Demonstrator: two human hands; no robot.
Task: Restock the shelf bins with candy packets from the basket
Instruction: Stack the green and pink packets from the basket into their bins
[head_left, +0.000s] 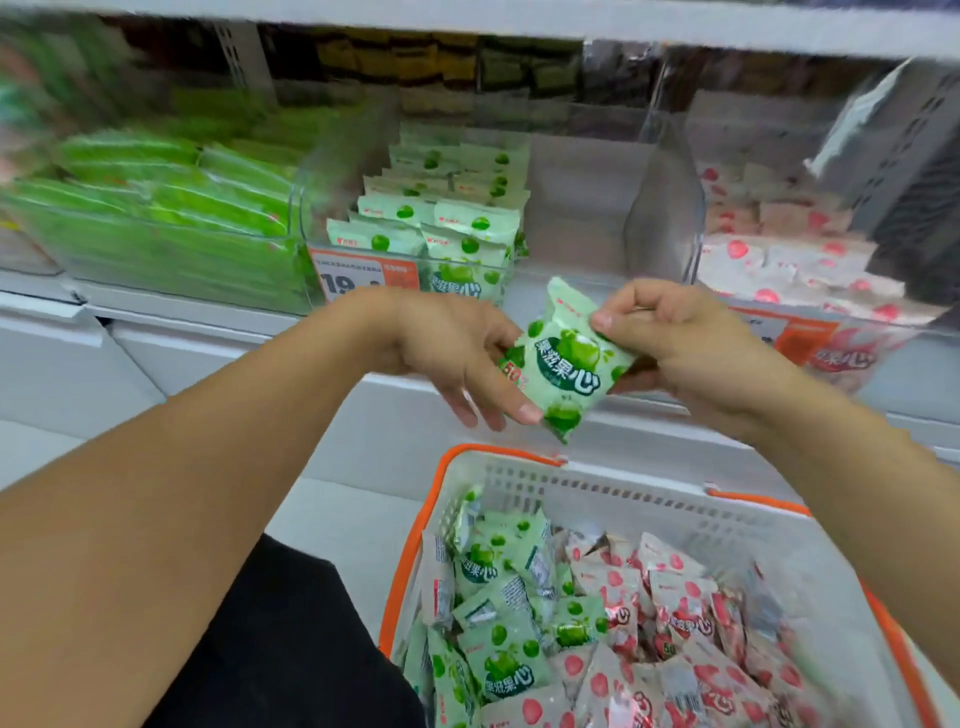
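The green candy packet (563, 364), gripped between the left hand (457, 353) and the right hand (691, 343), bears the white characters "果滋果心" across its front and a red "50%" at its lower left edge; a small red brand mark at its top is too small to read. The same "果滋果心" lettering appears on a green packet in the basket (511, 675), and partly on the front of the middle shelf bin (462, 286). The orange-and-white price tag (363, 278) on that bin shows a large black "19", its smaller print being illegible.
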